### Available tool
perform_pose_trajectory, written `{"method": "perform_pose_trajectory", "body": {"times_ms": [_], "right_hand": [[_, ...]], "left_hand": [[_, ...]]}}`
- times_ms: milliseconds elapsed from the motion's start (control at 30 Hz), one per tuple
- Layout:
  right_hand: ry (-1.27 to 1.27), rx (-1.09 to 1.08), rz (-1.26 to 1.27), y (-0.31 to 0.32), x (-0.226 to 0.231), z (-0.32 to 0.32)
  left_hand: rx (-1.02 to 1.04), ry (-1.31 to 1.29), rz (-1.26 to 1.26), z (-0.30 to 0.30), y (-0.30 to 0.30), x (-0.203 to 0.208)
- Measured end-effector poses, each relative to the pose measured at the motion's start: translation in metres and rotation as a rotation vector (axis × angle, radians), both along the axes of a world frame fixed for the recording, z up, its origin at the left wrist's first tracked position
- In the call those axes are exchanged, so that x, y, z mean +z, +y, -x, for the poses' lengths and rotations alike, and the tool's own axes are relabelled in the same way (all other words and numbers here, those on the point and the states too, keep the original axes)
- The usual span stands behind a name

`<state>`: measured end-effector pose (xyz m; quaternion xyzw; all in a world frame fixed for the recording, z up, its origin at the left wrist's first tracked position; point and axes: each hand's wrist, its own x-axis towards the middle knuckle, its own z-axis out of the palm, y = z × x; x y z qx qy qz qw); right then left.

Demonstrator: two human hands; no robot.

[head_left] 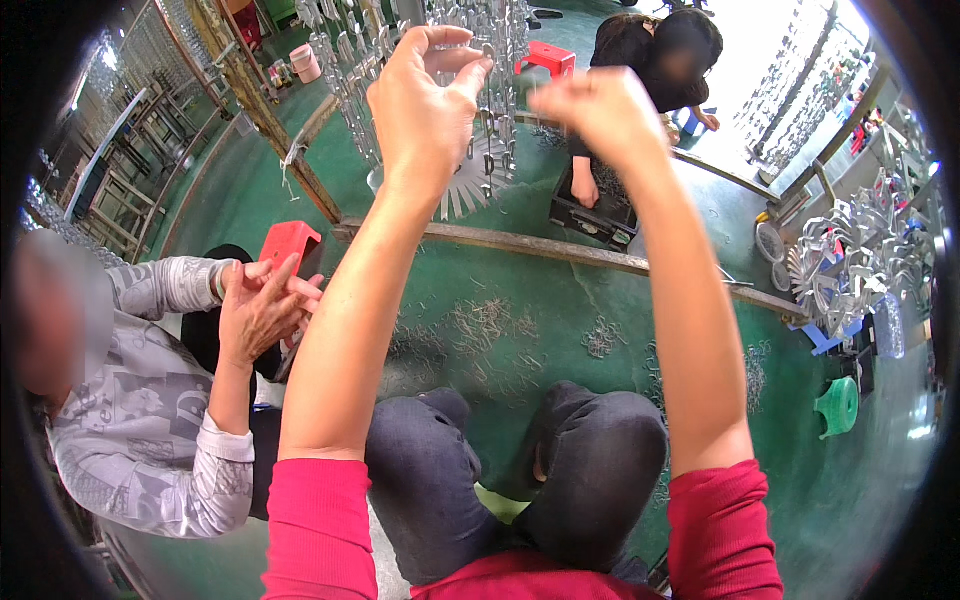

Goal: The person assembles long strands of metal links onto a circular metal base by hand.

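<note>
Both my arms reach up and forward to a hanging cluster of shiny metal pieces (340, 75), strung in vertical rows. My left hand (425, 110) is in front of the cluster, its thumb and fingertips brought together in a pinch. Whatever sits between them is too small to make out. To the right of the rows, my right hand (605, 115) is raised with bent fingers. Motion blurs its fingertips, so whether it holds anything cannot be seen. Below the rows, flat silver blades fan out in a circle (465, 192).
Small metal hooks (485, 325) lie in loose piles on the green floor. A wooden rail (540, 247) crosses ahead. One co-worker sits at left beside a red stool (290, 245); another reaches into a black crate (590, 220). More metal parts (850, 255) hang at right, above a green stool (838, 408).
</note>
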<state>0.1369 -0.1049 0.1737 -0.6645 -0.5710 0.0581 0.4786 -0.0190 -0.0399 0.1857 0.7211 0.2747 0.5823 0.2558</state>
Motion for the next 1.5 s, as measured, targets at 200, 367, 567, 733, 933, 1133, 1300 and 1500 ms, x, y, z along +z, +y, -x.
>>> {"method": "perform_pose_trajectory", "body": {"times_ms": [200,367,567,733,933,1133,1300,1500], "right_hand": [[-0.024,0.001,0.614,-0.041,-0.187,0.0],[0.058,0.065,0.472,-0.042,-0.176,0.005],[0.53,0.176,-0.227,-0.03,-0.028,0.022],[0.537,0.207,-0.313,-0.022,0.015,0.03],[0.565,0.232,-0.259,-0.014,0.022,0.031],[0.572,0.176,-0.263,-0.015,0.023,0.032],[0.571,0.159,-0.294,-0.012,0.022,0.033],[0.484,0.159,-0.25,-0.017,0.011,0.027]], "left_hand": [[-0.142,0.011,0.124,-0.004,0.003,-0.011],[-0.18,0.017,0.192,0.009,0.005,-0.02],[-0.173,0.046,0.143,0.01,0.0,-0.02],[-0.187,0.014,0.102,0.008,-0.005,-0.019],[-0.166,0.015,0.087,0.006,-0.013,-0.012],[-0.12,0.017,0.061,0.005,-0.017,-0.009],[-0.132,0.007,0.048,0.003,-0.019,-0.012],[-0.066,-0.069,-0.128,-0.006,0.002,-0.023]]}}
